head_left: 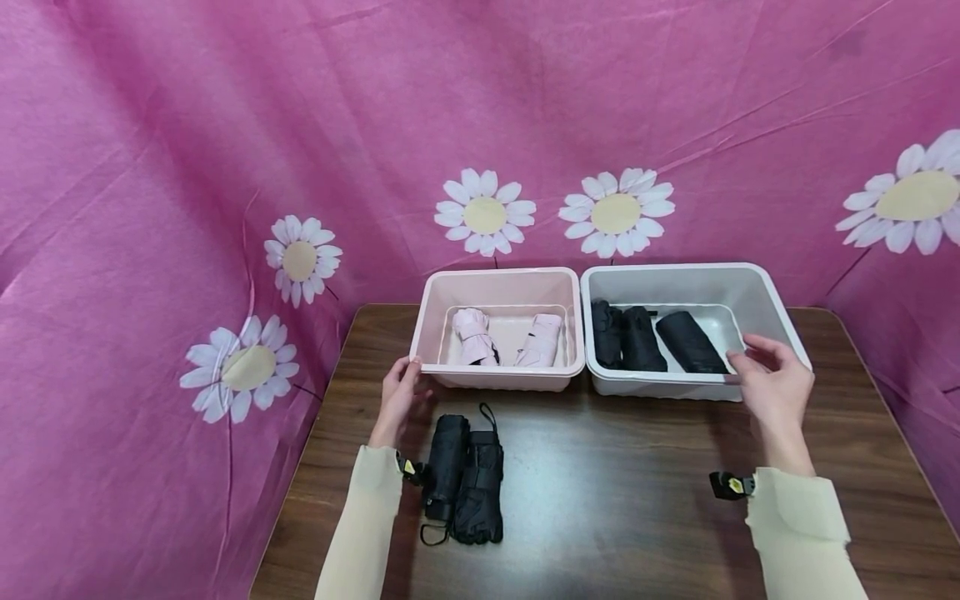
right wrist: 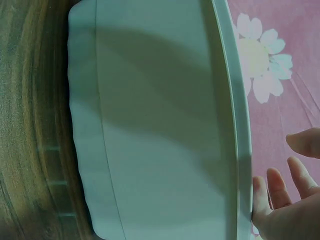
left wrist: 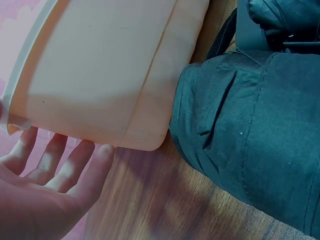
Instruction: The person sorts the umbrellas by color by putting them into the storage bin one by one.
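Note:
My left hand (head_left: 397,398) holds the front left corner of a pink bin (head_left: 498,379), thumb at the rim and fingers (left wrist: 75,162) along its side. Two folded pale pink umbrellas (head_left: 476,335) lie in that bin. My right hand (head_left: 776,392) is over the front right corner of a light grey bin (head_left: 675,386), thumb and fingers apart and holding nothing. Inside the grey bin, three folded black umbrellas (head_left: 688,342) lie toward the left and middle. Two more black umbrellas (head_left: 480,492) rest side by side on the table, just right of my left wrist.
Both bins stand side by side at the back of the brown wooden table (head_left: 600,508). A pink cloth (head_left: 390,125) with daisies hangs right behind them and along the sides. Each wrist wears a small black camera strap (head_left: 731,485).

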Demonstrator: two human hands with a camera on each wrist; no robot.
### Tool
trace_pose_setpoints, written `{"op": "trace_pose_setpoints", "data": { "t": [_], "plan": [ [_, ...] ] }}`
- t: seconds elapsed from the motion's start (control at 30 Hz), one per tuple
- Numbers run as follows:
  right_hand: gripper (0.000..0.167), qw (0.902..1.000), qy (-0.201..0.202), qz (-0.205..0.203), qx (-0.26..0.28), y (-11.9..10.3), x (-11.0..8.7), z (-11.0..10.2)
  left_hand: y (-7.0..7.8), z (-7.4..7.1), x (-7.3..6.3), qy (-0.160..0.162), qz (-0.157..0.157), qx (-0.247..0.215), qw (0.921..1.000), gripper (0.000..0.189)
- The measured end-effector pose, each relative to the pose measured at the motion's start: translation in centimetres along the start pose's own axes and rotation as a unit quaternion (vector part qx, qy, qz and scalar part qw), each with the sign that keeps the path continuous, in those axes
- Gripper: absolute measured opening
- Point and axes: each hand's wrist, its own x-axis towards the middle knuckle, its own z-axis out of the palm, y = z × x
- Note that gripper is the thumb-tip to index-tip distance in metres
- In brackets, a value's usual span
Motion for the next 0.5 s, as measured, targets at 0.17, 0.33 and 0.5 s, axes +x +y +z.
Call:
{"op": "trace_pose_setpoints", "data": {
  "t": [0.17, 0.33, 0.5],
  "plan": [
    [0.029, 0.9996, -0.001, -0.012, 0.025, 0.1, -0.2, 0.0, -0.4, 0.1, 0.2, 0.006, 0.001, -0.012, 0.9999, 0.046],
    [0.026, 0.9977, -0.001, -0.057, 0.037, -0.2, -1.0, 0.4, -0.3, 0.0, 0.2, 0.003, 0.003, -0.01, 0.9999, 0.046],
    [0.024, 0.9902, -0.009, -0.107, 0.089, -0.8, -2.3, 1.5, -0.3, 0.0, 0.2, 0.001, 0.006, -0.003, 1.0, 0.047]
  ]
}}
